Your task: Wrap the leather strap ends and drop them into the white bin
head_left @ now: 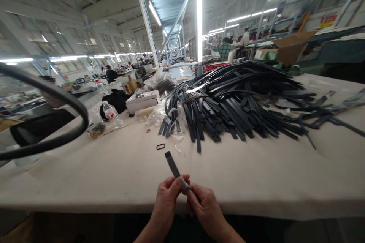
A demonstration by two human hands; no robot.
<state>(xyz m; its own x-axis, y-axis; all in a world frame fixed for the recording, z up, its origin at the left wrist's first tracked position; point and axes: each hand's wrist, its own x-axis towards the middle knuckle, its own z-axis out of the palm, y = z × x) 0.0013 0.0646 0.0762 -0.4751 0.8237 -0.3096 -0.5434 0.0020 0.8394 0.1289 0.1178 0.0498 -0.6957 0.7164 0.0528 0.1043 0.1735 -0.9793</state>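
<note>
Near the table's front edge, both my hands are closed on a dark strap (173, 164). My left hand (169, 193) pinches it between thumb and fingers, with the flat end pointing up and away to the left. Close beside it, my right hand (203, 201) has its fingers on the lower part, where a greyish bit shows at the fingertips; its exact form is hidden. A black rectangular ring (161, 146) lies on the table just beyond the strap's end. Farther off sits a large tied bundle of dark straps (225, 110).
On the cloth-covered table (85, 182) stand a white box (142, 101), a plastic bottle (108, 110) and a bag of small brass-coloured parts (97, 130). A black curved tube (82, 117) juts in from the left. Other people work in the background.
</note>
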